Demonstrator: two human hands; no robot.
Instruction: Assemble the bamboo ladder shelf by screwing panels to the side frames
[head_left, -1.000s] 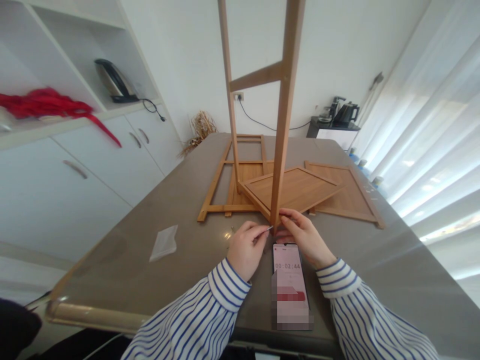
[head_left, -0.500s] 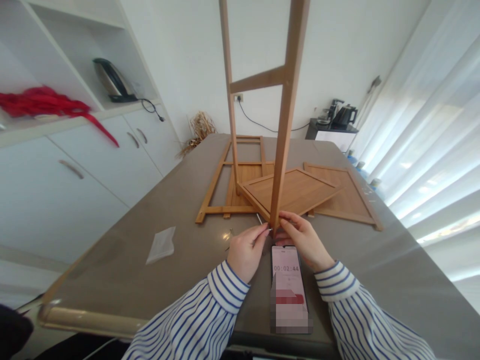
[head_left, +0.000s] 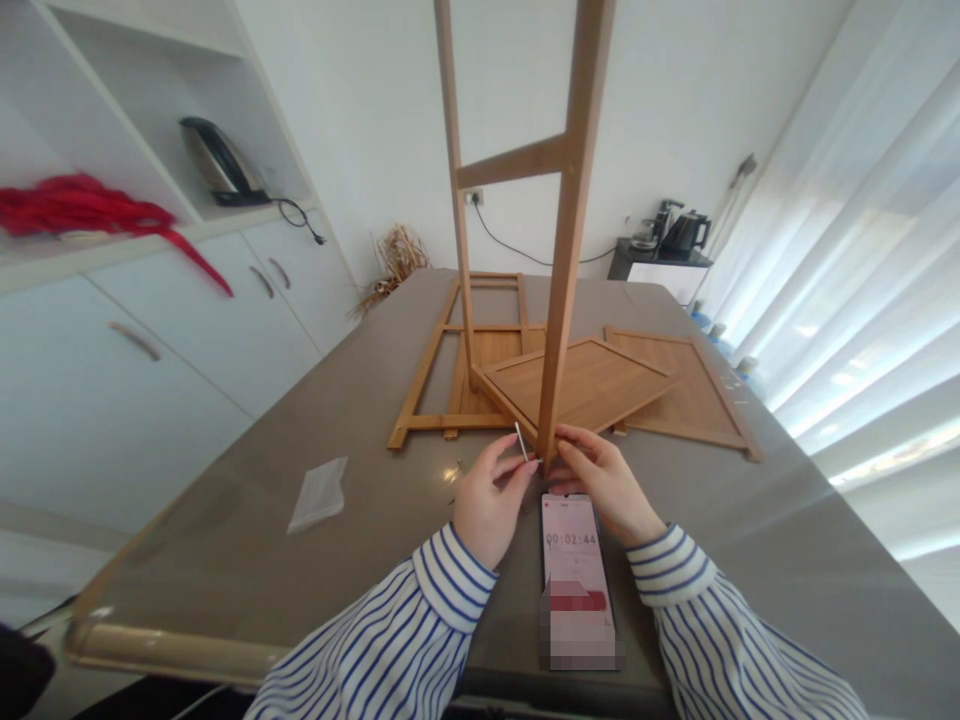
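Observation:
A tall wooden frame (head_left: 568, 220) stands upright on the grey table (head_left: 247, 560), joined at its foot to a flat wooden panel (head_left: 585, 385). My left hand (head_left: 487, 500) pinches a thin metal hex key (head_left: 520, 441) at the foot of the near post. My right hand (head_left: 604, 480) is closed on the bottom of that post from the right side. Both sleeves are blue-and-white striped.
A phone (head_left: 576, 575) with a running timer lies between my forearms. More wooden frames (head_left: 450, 360) and a panel (head_left: 694, 395) lie further back. A small plastic bag (head_left: 319, 492) lies at left. White cabinets (head_left: 150, 340) stand left, curtains (head_left: 862, 250) right.
My left hand has turned the hex key, so its free end has swung up from nearly level to sticking upward. The right hand has stayed on the post.

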